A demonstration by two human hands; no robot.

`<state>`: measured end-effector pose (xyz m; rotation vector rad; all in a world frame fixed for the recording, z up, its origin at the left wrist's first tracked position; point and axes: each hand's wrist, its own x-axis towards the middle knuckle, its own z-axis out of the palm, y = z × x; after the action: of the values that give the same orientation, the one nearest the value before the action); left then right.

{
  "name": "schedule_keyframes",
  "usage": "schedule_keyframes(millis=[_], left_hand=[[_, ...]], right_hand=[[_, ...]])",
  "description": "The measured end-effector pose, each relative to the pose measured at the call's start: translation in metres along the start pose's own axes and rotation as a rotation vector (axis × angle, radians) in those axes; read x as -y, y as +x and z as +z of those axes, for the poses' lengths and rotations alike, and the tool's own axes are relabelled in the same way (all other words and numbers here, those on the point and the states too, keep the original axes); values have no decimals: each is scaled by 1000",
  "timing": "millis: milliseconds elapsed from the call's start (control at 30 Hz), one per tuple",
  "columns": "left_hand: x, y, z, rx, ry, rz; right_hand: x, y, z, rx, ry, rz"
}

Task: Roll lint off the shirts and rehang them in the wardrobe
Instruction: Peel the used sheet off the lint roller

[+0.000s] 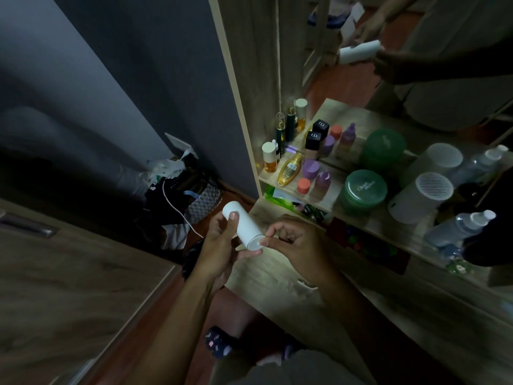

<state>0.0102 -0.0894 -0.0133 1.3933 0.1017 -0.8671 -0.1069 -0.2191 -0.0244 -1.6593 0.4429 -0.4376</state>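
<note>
My left hand (222,247) grips the white roller (242,225) at mid frame, fingers curled under it, thumb laid along its side near the far end. My right hand (295,243) pinches the near end cap with thumb and forefinger, other fingers curled in. The roller is tilted, far end toward the upper left, and sits over the near-left corner of the desk (277,290), not touching it. Right of centre is a shelf (333,202) with small bottles, a gold bottle (290,168) lying flat, a green jar (363,190), a white slotted can (419,197) and a clear bottle (458,229) on its side. The mirror (361,87) at upper right reflects both hands and the roller. Pile of bags (180,190) on the floor at centre left, with a white cable (177,209) across it. Wood panel (69,273) at lower left. Patterned slipper (219,343) at bottom centre. Dim light, details are soft.
</note>
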Motion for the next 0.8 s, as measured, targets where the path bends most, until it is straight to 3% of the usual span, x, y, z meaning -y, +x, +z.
schedule_keyframes(millis=[500,800], left_hand=[[2,3,-4,6,32,-19],[-1,2,4,34,-54,-47]], right_hand=[[2,6,-7,209,123,223],[-13,5,6,-51,125,173]])
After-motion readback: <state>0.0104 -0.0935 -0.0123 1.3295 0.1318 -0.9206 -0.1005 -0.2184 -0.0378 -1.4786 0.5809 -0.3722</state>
